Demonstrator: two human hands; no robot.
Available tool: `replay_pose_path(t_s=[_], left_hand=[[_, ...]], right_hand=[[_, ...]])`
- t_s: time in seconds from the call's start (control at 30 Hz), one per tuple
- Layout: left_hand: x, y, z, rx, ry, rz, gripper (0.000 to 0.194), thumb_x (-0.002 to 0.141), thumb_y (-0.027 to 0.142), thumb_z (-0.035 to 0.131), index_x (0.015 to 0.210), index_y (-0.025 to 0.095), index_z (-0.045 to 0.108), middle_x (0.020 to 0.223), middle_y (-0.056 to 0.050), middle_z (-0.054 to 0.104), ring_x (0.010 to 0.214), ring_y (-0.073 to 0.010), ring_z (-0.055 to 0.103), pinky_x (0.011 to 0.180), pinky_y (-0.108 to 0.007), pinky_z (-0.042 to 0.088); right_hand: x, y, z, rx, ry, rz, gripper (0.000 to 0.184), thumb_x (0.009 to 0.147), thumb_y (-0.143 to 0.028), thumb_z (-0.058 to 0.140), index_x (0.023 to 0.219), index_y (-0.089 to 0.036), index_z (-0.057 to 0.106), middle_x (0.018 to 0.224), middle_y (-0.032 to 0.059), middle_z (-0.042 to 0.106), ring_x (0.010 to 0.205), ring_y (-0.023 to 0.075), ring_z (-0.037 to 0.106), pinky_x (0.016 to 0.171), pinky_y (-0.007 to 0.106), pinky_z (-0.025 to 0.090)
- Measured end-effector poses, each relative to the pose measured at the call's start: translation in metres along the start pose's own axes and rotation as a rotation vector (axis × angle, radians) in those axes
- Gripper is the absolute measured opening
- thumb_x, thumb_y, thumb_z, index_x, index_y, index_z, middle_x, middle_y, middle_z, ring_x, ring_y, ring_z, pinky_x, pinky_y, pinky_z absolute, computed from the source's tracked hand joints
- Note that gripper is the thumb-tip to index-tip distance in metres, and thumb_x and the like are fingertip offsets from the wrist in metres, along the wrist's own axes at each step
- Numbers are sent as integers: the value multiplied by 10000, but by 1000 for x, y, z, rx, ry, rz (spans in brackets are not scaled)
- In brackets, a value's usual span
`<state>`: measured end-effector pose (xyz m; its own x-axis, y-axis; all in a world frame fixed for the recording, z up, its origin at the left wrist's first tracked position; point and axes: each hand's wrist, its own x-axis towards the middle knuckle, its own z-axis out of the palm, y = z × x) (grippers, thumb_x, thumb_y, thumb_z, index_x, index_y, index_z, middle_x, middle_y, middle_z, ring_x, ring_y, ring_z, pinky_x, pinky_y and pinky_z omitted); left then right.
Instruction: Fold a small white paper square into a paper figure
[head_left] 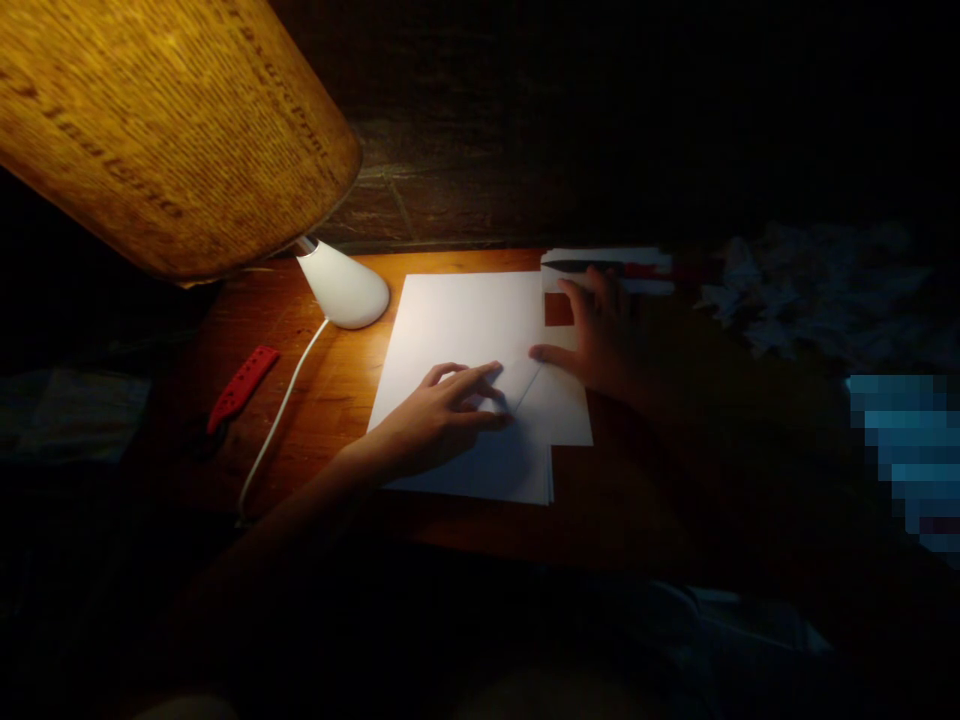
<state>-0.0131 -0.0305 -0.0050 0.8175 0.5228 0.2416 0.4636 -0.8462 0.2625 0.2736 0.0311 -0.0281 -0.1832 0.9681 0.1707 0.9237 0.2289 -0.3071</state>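
My left hand (pixel 457 405) rests on a smaller piece of white paper (pixel 566 405), its fingers stretched out and apart. A diagonal line, a crease or folded edge, runs across this piece. Under it lies a stack of large white sheets (pixel 465 310). On the right, my right hand (pixel 604 345) is spread, with the thumb on the smaller piece. Its upper fingers are by a dark-bladed knife (pixel 577 267) with what looks like a red handle. Whether they touch the knife I cannot tell. The knife lies over small white papers (pixel 555 257) at the back edge.
A lamp with a printed yellow shade (pixel 180 130) and white base (pixel 345 290) lights the wooden table (pixel 337 380) from the left. Its white cord (pixel 285 400) runs forward, past a red power strip-like object (pixel 244 385). Crumpled paper (pixel 817 285) is heaped in the dark at right.
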Motion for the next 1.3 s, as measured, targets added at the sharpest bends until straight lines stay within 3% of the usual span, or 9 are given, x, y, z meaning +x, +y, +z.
replay_pose_path(t_s=[0.23, 0.37, 0.63, 0.77, 0.9, 1.17, 1.3], left_hand=[[6, 4, -7, 9, -136, 6, 435, 1010, 85, 570, 1340, 330, 714, 1613, -12, 627, 1603, -324, 441, 1212, -548, 430], [7, 4, -6, 8, -151, -9, 468, 1004, 61, 548, 1357, 327, 701, 1625, 12, 612, 1612, -329, 426, 1201, -556, 427], [4, 2, -3, -13, -50, 31, 475, 1039, 70, 564, 1414, 345, 662, 1498, -1, 718, 1562, -332, 509, 1180, -581, 458], [1, 2, -2, -7, -1, 48, 327, 1063, 124, 612, 1262, 361, 717, 1376, 25, 789, 1512, -287, 576, 1229, -596, 413], [0, 4, -4, -6, 28, 64, 181, 1085, 185, 635, 1115, 336, 729, 1288, 62, 825, 1442, -227, 640, 1252, -532, 384], [2, 5, -5, -67, 51, 80, 194, 1084, 173, 618, 1042, 322, 734, 1161, 74, 856, 1326, -188, 704, 1179, -442, 411], [4, 8, -6, -115, 94, 103, 241, 1039, 113, 624, 1098, 326, 721, 1109, 73, 860, 1275, -183, 722, 1134, -409, 438]], right_hand=[[-1, 0, 0, -24, -5, -16, 923, 920, -705, 703, 1657, -240, 402, 1795, 246, 283, 1639, 540, 247, 1206, 851, 232], [-1, -3, -2, -1, -11, -6, 891, 925, -684, 712, 1639, -237, 421, 1797, 251, 277, 1644, 534, 241, 1220, 840, 221], [-2, -3, -4, 34, -5, -6, 859, 915, -668, 732, 1599, -219, 470, 1783, 258, 300, 1638, 529, 256, 1233, 825, 218], [-1, 0, 0, 51, 30, -27, 822, 915, -677, 724, 1576, -249, 488, 1768, 239, 331, 1625, 535, 272, 1208, 848, 230], [-1, 2, 0, 65, 18, -35, 796, 927, -678, 706, 1573, -262, 496, 1771, 226, 331, 1623, 533, 272, 1203, 836, 260], [-1, 0, -1, 63, 9, -18, 714, 970, -593, 684, 1578, -265, 502, 1765, 213, 343, 1629, 513, 272, 1217, 822, 255], [-3, -4, -1, 65, 47, -18, 656, 980, -560, 666, 1548, -259, 532, 1749, 204, 380, 1618, 509, 293, 1210, 825, 267]])
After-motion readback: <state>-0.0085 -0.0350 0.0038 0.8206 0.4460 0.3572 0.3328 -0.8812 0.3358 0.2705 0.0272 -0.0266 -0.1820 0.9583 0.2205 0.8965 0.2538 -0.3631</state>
